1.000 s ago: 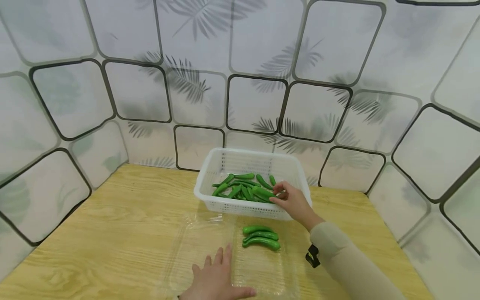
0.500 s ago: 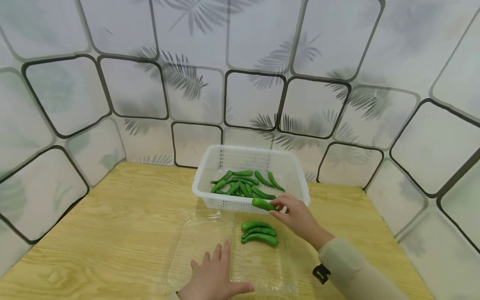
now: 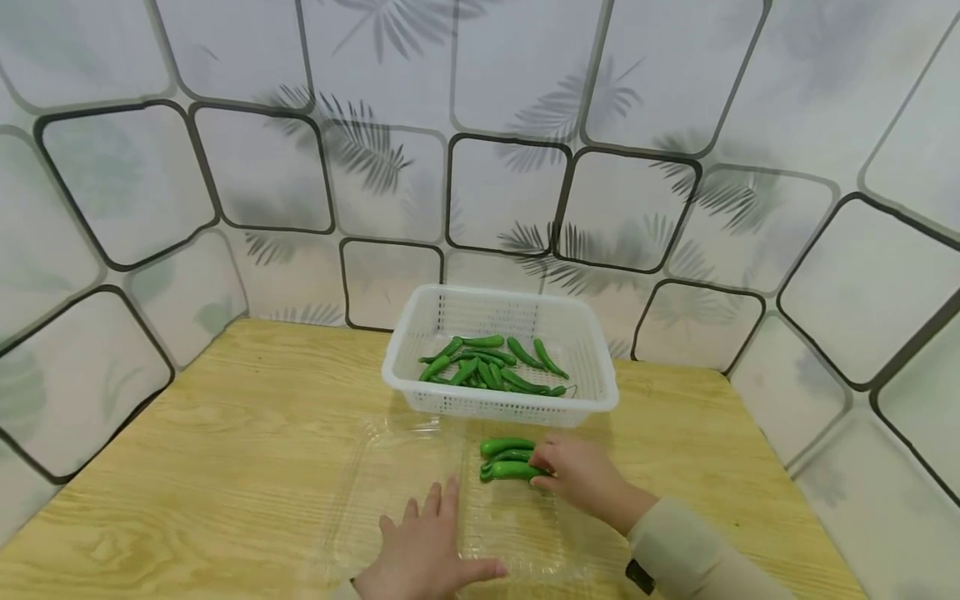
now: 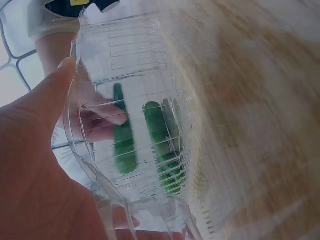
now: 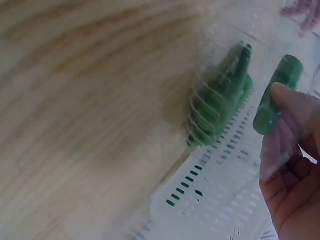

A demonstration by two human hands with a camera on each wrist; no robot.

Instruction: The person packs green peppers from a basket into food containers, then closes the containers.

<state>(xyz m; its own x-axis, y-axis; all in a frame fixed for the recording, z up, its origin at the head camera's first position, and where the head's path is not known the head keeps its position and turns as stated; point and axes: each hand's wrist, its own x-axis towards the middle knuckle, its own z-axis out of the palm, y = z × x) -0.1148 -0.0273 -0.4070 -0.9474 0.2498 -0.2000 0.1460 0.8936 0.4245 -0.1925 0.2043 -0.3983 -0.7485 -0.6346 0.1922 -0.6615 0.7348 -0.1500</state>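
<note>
My right hand (image 3: 588, 479) pinches a green chili pepper (image 5: 282, 90) between thumb and fingers, low over the right half of a clear plastic clamshell box (image 3: 517, 550). In the left wrist view the held pepper shows through the box wall, apart from the peppers lying inside. Those green chili peppers (image 3: 504, 446) lie side by side at the far end of that half, partly hidden by the right hand. With fingers spread and straight, my left hand (image 3: 423, 550) rests on the box near its middle fold, thumb stretched to the right.
Behind the box stands a white perforated plastic basket (image 3: 495, 402) with several green peppers (image 3: 483, 367) in it. The wood-grain table (image 3: 225, 442) runs back to patterned walls (image 3: 510, 200) at the rear and both sides.
My right hand has lifted a pepper out of the basket and brought it toward me, down over the box's right half. The left hand has stayed on the box.
</note>
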